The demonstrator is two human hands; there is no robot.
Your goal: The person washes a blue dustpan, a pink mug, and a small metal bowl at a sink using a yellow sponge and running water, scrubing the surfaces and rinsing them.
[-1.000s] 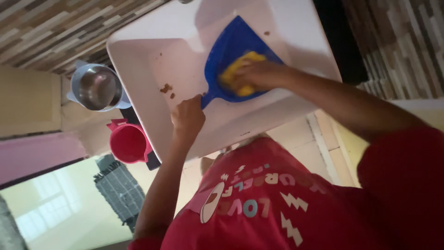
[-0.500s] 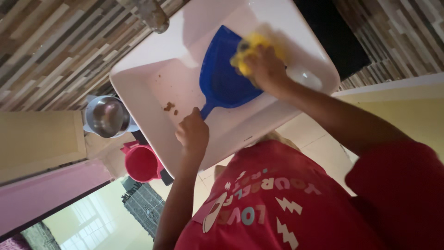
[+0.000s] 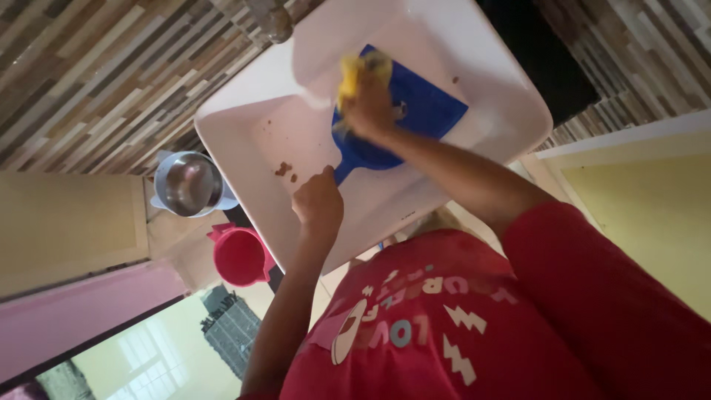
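Head view, seen from above and turned about. A white rectangular sink of smooth glazed ceramic, with rounded corners and a thick rim, fills the upper middle. Inside it lies a blue plastic dustpan, a flat scoop with a short tapering handle. The left hand is closed around the end of that handle, at the near wall of the sink. The right hand lies on the pan's flat face, fingers clamped on a yellow sponge that is pressed against the blue plastic near the pan's far edge. A few small brown crumbs lie on the white basin floor just beside the handle; one more speck sits on the far rim. A metal tap, blurred, juts in at the top edge above the sink.

The wall behind is clad in narrow strip tiles of mixed brown, grey and cream, laid in staggered rows; the same cladding shows at the upper right. A shiny steel bowl rests in a pale holder to the left of the sink, and a pink plastic mug with a spout-like lip stands just beside it, nearer the person. The person wears a red shirt printed with pale letters and white zigzag bolts across the chest. A pink panel and a cream panel show at the left edge.
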